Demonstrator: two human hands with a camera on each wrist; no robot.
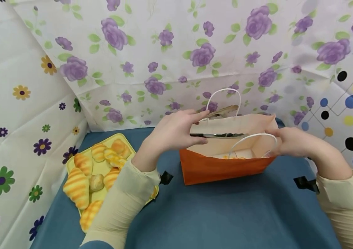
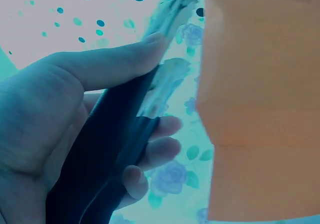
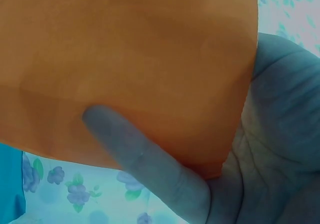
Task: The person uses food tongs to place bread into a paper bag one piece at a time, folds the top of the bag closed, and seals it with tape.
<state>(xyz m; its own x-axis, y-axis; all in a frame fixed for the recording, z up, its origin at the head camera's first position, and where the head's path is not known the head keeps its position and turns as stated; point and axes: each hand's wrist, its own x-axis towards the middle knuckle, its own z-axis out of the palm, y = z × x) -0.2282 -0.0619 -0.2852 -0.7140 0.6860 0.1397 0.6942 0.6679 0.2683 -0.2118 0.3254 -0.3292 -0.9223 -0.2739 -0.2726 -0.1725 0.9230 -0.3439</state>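
Note:
My left hand (image 1: 176,131) holds a pair of tongs (image 1: 218,135) by the black handles, its clear tips spread over the open mouth of an orange paper bag (image 1: 223,169). In the left wrist view, the thumb lies along one arm of the tongs (image 2: 105,134) and the fingers curl behind the other. No food shows between the tips. On the bag's right side, my right hand (image 1: 295,141) grips the upper edge, thumb (image 3: 145,156) outside on the orange paper. Something yellowish-orange lies inside the bag, mostly hidden by its front wall.
Left of the bag, a yellow tray (image 1: 94,195) bears several bread pieces, among them a striped croissant (image 1: 77,188) and a small round bun (image 1: 97,182). My left forearm covers part of it. White handles (image 1: 226,90) rise from the bag. Flowered sheets stand behind the blue tabletop (image 1: 220,214).

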